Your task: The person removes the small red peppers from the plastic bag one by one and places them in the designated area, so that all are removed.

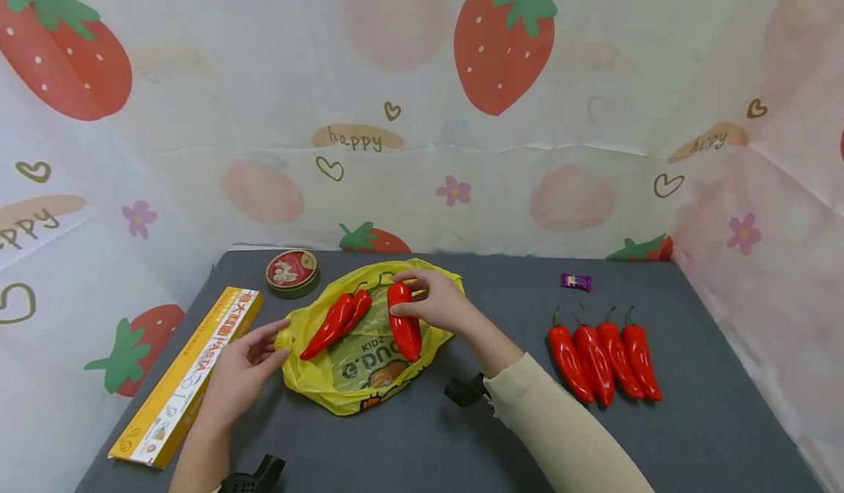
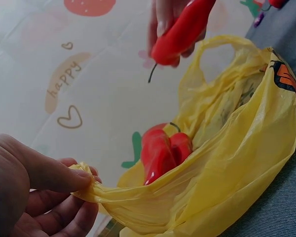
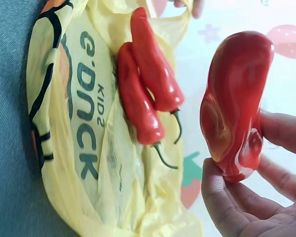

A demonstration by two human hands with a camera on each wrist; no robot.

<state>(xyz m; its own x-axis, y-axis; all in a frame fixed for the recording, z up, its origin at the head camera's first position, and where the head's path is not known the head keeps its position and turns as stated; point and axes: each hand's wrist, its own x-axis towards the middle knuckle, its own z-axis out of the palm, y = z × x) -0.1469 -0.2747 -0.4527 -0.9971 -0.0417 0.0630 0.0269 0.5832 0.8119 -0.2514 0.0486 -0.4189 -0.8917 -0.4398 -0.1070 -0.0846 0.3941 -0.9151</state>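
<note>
A yellow plastic bag (image 1: 310, 385) with printed lettering lies spread on the dark table. Its left edge is pinched between the thumb and fingers of my left hand (image 2: 54, 192). Two red chili peppers (image 1: 335, 323) lie side by side on the bag, their green stems pointing away from me. Above the bag's right part, my right hand (image 1: 435, 301) grips another red pepper (image 3: 239, 98) near its stem end. In the left wrist view this held pepper is up over the bag, its stem hanging down.
Several red peppers (image 1: 603, 361) lie in a row on the right of the table (image 1: 501, 295), below a small purple packet (image 1: 576, 281). A yellow pasta box (image 1: 187, 376) lies at the left, and a round red tin (image 1: 291, 269) stands behind it. Strawberry-print cloth surrounds the table.
</note>
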